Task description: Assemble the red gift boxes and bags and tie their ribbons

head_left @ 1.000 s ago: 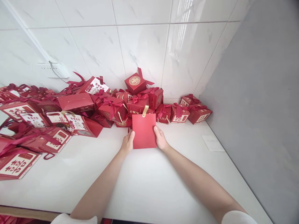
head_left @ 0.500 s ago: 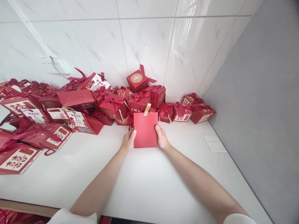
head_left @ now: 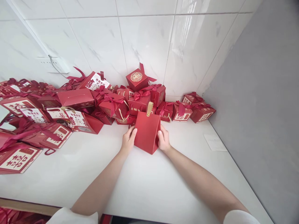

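Between my two hands is a plain red gift box (head_left: 146, 132), upright, narrowing to the top, where a gold strap (head_left: 149, 109) with a small stud sticks up. One flat face and part of its right side show. My left hand (head_left: 128, 139) grips the left edge, thumb on the front and fingers behind. At the right side, my right hand (head_left: 163, 138) holds the box with its thumb against the side panel and its fingers partly hidden. Just behind the box stand small red boxes with ribbon bows (head_left: 139, 101).
Red gift boxes with ribbons (head_left: 49, 137) are heaped along the left. A few more (head_left: 202, 112) stand at the back right corner. A white paper (head_left: 215, 142) lies by the grey panel (head_left: 257, 93). Behind the white table (head_left: 144, 183) is a tiled wall with a socket (head_left: 52, 64).
The red box has turned in my hands, so its right side panel now shows beside the front face. My right hand has shifted slightly with it.
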Demonstrator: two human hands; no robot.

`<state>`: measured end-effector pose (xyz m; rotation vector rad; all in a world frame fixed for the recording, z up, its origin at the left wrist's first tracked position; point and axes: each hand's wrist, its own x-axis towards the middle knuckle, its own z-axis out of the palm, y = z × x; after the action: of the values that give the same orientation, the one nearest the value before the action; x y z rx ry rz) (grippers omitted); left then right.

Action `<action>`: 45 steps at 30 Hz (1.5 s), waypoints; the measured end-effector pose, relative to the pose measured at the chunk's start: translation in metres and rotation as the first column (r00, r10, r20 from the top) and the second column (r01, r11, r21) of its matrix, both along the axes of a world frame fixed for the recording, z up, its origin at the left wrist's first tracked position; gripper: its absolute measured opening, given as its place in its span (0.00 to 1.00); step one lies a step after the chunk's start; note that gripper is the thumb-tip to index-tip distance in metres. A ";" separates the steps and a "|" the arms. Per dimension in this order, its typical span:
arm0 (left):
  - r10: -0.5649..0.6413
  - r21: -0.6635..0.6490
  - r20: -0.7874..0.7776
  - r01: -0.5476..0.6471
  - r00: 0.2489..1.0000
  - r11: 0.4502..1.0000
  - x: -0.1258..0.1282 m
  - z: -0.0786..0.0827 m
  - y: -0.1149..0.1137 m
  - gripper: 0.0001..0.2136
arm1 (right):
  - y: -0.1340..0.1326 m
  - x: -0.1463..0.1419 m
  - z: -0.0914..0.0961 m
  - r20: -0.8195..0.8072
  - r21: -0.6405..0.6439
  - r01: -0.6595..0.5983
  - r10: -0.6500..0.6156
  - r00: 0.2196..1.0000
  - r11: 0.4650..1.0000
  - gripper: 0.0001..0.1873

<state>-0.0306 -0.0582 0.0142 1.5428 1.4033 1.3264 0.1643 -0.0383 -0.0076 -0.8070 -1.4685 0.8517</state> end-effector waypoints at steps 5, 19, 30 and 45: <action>-0.066 0.258 -0.209 0.120 0.976 0.959 0.005 0.006 -0.010 0.27 | -0.010 -0.005 -0.006 0.150 0.212 -0.126 0.095 0.984 0.969 0.31; -0.467 0.169 -0.104 0.478 0.878 0.862 0.007 0.013 -0.008 0.33 | 0.001 -0.009 0.007 -0.198 -0.093 -0.252 0.230 0.953 0.963 0.35; -0.279 0.112 -0.221 0.309 0.934 0.945 0.021 0.019 -0.019 0.32 | -0.009 -0.007 0.019 -0.162 -0.034 -0.437 0.427 0.890 0.899 0.43; -0.242 -0.040 -0.045 0.241 0.969 0.970 0.025 0.027 -0.024 0.23 | 0.013 0.001 0.005 -0.374 -0.324 -0.057 -0.073 0.924 0.944 0.21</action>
<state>-0.0053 -0.0818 0.0416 1.6736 1.2153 1.1185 0.1654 -0.0251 -0.0023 -0.8341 -0.9878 1.1964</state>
